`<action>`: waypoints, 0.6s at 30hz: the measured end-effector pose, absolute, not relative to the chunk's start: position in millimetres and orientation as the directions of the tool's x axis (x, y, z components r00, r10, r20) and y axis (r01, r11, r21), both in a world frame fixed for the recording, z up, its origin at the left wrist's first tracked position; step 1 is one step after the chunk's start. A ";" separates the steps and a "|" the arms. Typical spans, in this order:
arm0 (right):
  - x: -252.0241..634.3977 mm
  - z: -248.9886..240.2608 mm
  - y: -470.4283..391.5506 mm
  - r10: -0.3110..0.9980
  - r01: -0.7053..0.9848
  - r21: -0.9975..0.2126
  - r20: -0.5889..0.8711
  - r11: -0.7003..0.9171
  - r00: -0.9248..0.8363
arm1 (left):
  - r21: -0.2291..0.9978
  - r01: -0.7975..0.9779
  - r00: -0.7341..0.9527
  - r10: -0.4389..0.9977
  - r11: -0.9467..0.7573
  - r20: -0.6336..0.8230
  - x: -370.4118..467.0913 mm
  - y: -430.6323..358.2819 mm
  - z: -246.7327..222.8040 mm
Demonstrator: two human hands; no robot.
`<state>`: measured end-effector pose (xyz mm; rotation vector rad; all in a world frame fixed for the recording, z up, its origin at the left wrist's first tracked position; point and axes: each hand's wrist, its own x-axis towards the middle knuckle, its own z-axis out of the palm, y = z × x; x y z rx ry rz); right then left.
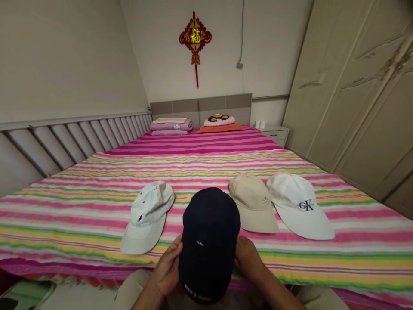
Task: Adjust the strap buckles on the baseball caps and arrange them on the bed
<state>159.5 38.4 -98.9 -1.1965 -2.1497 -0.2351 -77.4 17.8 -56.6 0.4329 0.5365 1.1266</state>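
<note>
A dark navy baseball cap with a small white logo is held up in front of me, over the near edge of the bed. My left hand grips its left side, the fingers partly behind it. On the other side my right hand is closed at the cap's edge, with its fingertips hidden. A white cap with a small dark emblem lies on the bed to the left. To the right lie a beige cap and a white cap with dark CK letters, touching each other.
The bed has a striped cover. Folded purple bedding and a pink and orange stack lie by the headboard. A slatted rail runs along the left, a wardrobe stands right, a nightstand behind.
</note>
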 end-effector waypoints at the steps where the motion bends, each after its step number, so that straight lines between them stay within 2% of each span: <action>1: 164.8 -100.6 36.7 0.697 0.817 -0.151 0.620 0.557 -0.361 | 0.587 -0.725 0.314 0.932 0.360 -0.183 -79.8 25.8 -55.6; 6: 184.5 -109.2 30.7 0.718 0.865 -0.158 0.639 0.476 -0.278 | 0.621 -0.724 0.252 0.954 0.299 -0.165 -80.9 73.6 -49.4; 10: 184.2 -115.7 31.2 0.699 0.874 -0.131 0.659 0.469 -0.276 | 0.618 -0.736 0.237 0.960 0.276 -0.146 -63.7 112.1 -47.2; 18: 184.4 -119.3 32.1 0.663 0.865 -0.105 0.689 0.491 -0.293 | 0.620 -0.713 0.194 0.942 0.326 -0.273 -28.4 144.8 -64.7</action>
